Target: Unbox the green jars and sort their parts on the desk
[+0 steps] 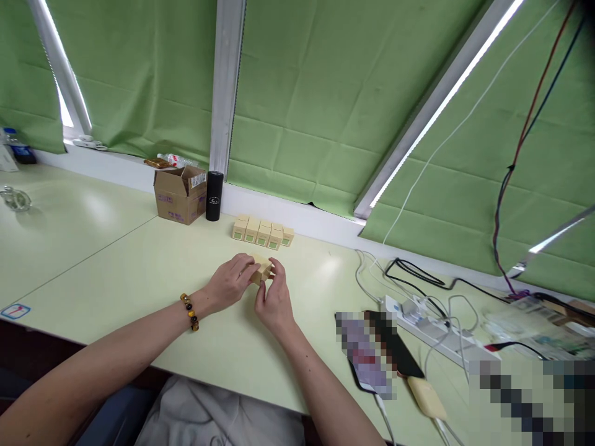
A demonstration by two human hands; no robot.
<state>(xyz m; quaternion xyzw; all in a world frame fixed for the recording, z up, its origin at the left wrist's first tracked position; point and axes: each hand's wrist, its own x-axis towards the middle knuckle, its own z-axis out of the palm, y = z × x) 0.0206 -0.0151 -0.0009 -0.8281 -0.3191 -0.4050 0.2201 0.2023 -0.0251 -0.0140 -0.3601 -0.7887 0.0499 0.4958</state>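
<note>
A small tan cardboard box (261, 271) is held between both hands, above the pale table (204, 347). My left hand (231, 282), with a beaded bracelet at the wrist, grips the box from the left, fingers across its near side. From the right, my right hand (276, 297) closes thumb and fingers around its other side. Just beyond the hands, several similar small boxes (263, 233) with green labels stand side by side in a row. Whether the held box's flaps are closed is too small to tell.
An open brown carton (180, 195) and a black cylinder (214, 196) stand at the back left. On the right lie phones (395, 344), a white power strip (427, 331), a cream-coloured charger (426, 398) and tangled cables. A glass object (16, 199) sits far left.
</note>
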